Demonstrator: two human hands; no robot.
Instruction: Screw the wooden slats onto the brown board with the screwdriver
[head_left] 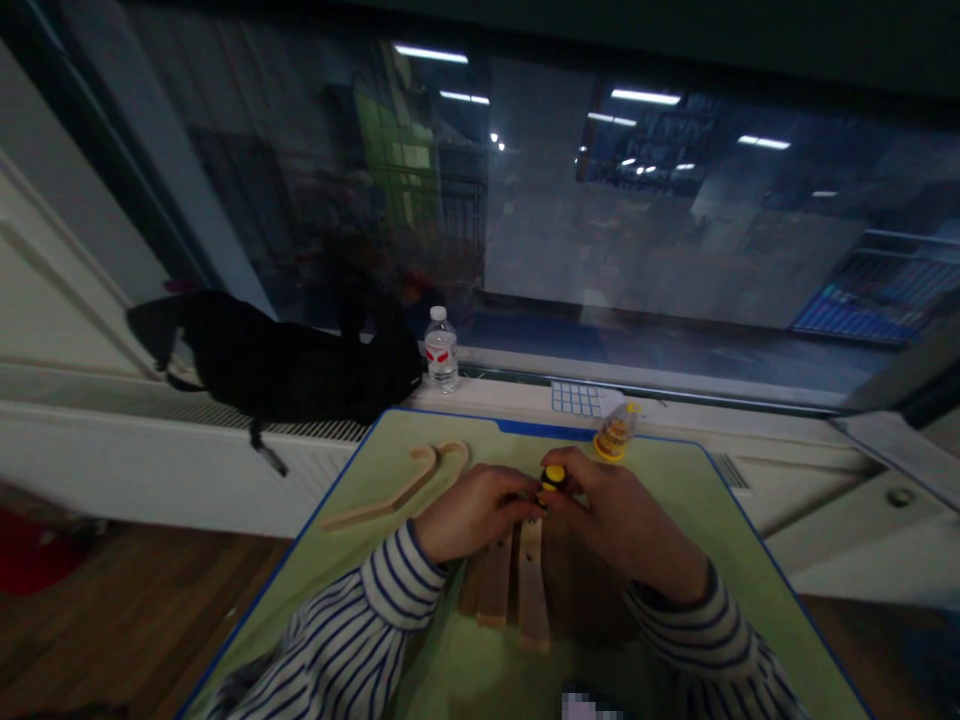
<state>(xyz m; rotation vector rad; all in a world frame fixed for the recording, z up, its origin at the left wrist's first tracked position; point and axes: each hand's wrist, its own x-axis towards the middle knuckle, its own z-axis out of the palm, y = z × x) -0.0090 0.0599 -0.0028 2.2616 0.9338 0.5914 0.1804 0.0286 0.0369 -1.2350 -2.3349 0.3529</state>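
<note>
My right hand (pixel 611 505) is closed around a stubby yellow-and-black screwdriver (pixel 554 476), its handle end showing between thumb and fingers. Close against it, my left hand (pixel 476 510) pinches at the screwdriver's lower end; what its fingertips hold is hidden. Just below the hands lie two light wooden strips (pixel 533 600) with small dark holes near their upper ends, over a darker brown area that may be wood or shadow. To the left of my left hand, wooden hook-shaped pieces (pixel 405 490) rest on the green tabletop (pixel 360 570).
A clear container with a yellow base and label (pixel 615 435) stands at the table's back right. On the sill behind are a water bottle (pixel 442 352), a black bag (pixel 285 365) and a blue-and-white gridded sheet (pixel 576 398). A large window rises behind them.
</note>
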